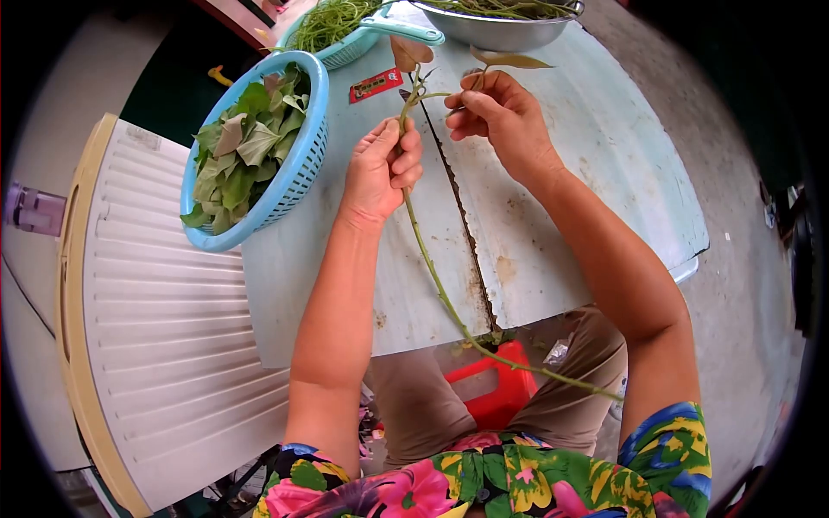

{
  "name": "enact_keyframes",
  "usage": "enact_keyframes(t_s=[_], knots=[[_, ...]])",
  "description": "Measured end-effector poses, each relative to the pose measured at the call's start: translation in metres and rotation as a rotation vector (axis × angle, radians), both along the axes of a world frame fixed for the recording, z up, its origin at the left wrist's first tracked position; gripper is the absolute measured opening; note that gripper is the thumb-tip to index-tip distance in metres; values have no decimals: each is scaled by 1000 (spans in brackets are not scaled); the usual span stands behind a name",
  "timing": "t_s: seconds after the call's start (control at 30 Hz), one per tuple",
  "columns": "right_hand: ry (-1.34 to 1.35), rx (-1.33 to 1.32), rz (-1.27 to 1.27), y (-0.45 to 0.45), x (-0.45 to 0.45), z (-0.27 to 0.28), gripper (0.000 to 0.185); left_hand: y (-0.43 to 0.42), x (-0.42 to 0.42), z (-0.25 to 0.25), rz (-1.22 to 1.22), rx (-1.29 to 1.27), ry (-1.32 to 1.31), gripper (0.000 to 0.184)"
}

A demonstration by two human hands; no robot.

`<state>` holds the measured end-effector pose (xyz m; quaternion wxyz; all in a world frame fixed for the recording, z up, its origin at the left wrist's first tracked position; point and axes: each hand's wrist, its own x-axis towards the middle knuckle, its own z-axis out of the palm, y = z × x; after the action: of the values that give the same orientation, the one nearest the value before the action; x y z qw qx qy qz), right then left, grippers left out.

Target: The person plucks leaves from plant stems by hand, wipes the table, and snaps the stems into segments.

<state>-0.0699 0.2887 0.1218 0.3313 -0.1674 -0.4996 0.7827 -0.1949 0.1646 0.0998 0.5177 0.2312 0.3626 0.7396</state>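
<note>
My left hand [382,170] is closed around the upper part of a long green vine stem [439,285]. The stem's bare lower length curves down past the table edge and over my lap. A brownish leaf [410,53] stands at its tip, above my left fist. With thumb and fingertips, my right hand [508,125] pinches a leaf stalk [437,95] beside the tip. Another leaf [515,61] sticks out above those fingers. Left of my hands, a blue plastic basket [320,95] holds many picked green leaves [246,155].
At the back are a teal strainer [352,50] with thin green stems and a metal bowl [505,33] of more stems. A red packet [376,85] lies on the worn table [596,224], which has a dark seam. A red stool [501,388] shows below.
</note>
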Motion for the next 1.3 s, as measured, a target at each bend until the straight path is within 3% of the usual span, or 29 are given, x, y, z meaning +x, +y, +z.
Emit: enact_keyframes(t_s=[0.23,0.57,0.87,1.3], knots=[[-43,-152,400,-4,-1,-9,24,-1,0,0,70,6,-9,17],[53,-429,225,0,-3,-9,21,3,3,-2,68,-16,76,15],[71,-321,291,2,-3,-12,12,5,4,-6,82,-69,173,16],[-35,-64,290,-5,-1,-8,15,7,10,-1,123,-80,147,22]])
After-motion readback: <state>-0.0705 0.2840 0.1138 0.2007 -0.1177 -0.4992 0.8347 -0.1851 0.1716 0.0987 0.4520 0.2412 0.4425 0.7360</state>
